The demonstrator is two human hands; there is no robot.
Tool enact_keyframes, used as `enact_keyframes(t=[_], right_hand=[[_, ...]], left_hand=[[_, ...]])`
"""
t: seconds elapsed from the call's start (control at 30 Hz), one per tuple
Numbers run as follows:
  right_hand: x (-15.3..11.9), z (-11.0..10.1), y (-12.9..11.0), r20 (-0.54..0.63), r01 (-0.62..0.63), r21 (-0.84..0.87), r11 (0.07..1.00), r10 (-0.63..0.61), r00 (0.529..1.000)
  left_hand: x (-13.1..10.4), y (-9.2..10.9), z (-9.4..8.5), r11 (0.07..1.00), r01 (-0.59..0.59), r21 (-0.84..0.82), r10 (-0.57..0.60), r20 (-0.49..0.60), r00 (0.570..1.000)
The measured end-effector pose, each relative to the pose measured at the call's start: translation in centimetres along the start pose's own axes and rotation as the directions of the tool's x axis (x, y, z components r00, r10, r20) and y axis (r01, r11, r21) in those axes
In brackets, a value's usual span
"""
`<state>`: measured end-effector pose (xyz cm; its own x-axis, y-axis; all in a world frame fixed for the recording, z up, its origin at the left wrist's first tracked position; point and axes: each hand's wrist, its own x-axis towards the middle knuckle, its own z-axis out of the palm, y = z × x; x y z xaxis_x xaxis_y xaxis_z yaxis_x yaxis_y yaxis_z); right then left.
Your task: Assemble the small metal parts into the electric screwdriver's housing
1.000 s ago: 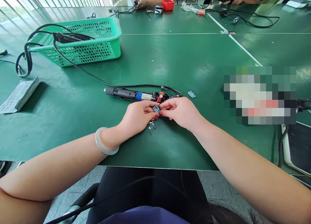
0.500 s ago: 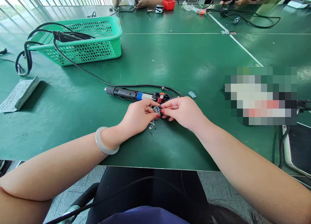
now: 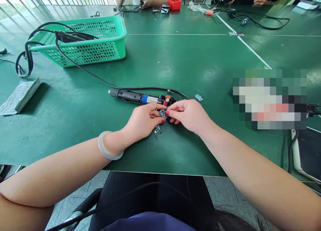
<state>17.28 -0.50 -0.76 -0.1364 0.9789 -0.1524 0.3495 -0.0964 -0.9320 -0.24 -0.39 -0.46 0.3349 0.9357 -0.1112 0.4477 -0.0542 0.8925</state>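
Between the fingertips of both hands is a small grey metal part (image 3: 163, 113). My left hand (image 3: 143, 120) has thumb and fingers closed on its left side. The thumb and index finger of my right hand (image 3: 190, 115) pinch at its upper right edge. Just behind the hands lies a black electric screwdriver (image 3: 132, 96) with a blue band, its right end partly hidden by the fingers. A small metal piece (image 3: 157, 129) rests on the green table (image 3: 160, 150) below my left fingertips. Another small grey piece (image 3: 199, 97) lies behind my right hand.
A green basket (image 3: 85, 50) with black cables stands at the back left. A paper-wrapped block (image 3: 20, 96) lies at the left. One cable runs from the basket towards the screwdriver. A blurred-out object (image 3: 269, 102) is at the right. Two people sit across, near a red box (image 3: 175, 4).
My right fingertips have shifted very slightly at the metal part. At the back right, a person's hands have moved apart, one holding a dark tool. The view has shifted slightly.
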Motion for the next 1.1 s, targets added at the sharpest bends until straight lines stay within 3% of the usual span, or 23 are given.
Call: enact_keyframes(t=[0.67, 1.1], right_hand=[[-0.16, 0.03, -0.13, -0.051, 0.049, -0.143, 0.989, -0.057, 0.997], [-0.26, -0.03, 0.02, -0.023, 0.009, -0.09, 0.996, -0.011, 1.0]], left_hand=[[-0.1, 0.31, 0.19, 1.0, 0.013, -0.028, -0.014, -0.04, 0.999], [0.25, 0.33, 0.29, 0.995, 0.054, -0.087, -0.056, -0.025, 0.998]])
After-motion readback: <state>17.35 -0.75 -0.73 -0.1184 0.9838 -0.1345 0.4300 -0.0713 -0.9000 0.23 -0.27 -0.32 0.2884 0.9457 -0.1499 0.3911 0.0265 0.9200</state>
